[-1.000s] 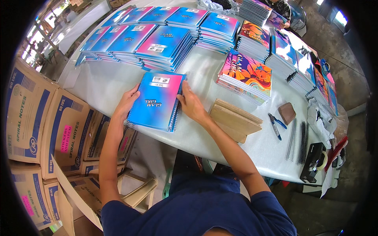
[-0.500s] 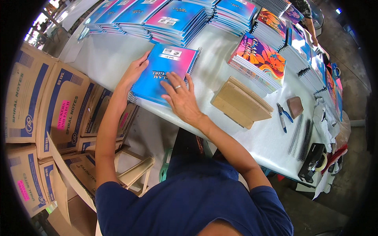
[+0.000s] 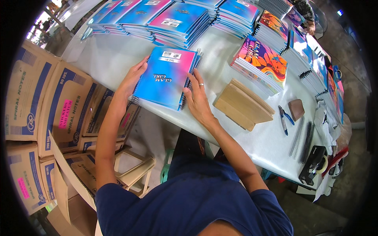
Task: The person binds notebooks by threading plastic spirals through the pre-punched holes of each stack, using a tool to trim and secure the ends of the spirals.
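Your left hand point(image 3: 132, 78) and right hand point(image 3: 197, 100) lie flat and open against the two sides of a small stack of blue-pink spiral notebooks point(image 3: 167, 76) — pressing, not clasping. It sits near the counter point(image 3: 114, 55) front edge, so a nudge toward you could tip it off onto the cardboard boxes point(image 3: 43, 102). Open room is behind it — wooden blocks point(image 3: 242, 104) crowd the right.

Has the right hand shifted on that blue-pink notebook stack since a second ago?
Yes. The right hand slid from the far corner of the notebook stack down its right edge, toward the wooden blocks.
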### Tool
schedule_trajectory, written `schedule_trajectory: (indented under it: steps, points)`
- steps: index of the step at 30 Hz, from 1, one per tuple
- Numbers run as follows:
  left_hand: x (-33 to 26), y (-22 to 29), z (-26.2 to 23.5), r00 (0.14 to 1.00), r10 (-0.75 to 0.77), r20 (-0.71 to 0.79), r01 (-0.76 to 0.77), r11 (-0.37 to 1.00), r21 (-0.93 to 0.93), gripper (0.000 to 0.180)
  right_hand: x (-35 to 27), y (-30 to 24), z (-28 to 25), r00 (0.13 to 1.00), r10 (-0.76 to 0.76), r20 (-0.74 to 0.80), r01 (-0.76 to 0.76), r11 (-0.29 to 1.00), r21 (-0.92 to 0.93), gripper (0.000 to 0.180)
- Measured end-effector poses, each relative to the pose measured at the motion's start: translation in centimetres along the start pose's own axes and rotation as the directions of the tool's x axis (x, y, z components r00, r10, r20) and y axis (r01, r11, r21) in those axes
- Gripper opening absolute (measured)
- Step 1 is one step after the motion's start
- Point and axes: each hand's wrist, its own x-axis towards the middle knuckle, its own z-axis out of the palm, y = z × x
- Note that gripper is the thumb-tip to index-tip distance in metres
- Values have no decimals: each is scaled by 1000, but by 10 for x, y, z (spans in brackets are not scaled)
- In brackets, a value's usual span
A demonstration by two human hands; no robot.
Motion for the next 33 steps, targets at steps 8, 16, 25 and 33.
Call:
schedule_trajectory:
  steps: [8,16,25,33]
  points:
    - [-16,3,-1,997,-58,43,60,997,-51,63,-24,-15,9,999,-48,-12,47,998,-44,88]
    - [-18,-2,-6,999,-31,-41,30,999,-34,55,-21,-18,31,988,-106,-110,84,979,-187,81]
    - [-13,-12,-2,990,49,-129,-28,986,164,54,-41,-13,27,981,-186,-54,166,953,-254,81]
    - [-17,-1,2,995,13,-102,3,988,153,52,-38,-24,6,998,-64,8,64,990,-129,81]
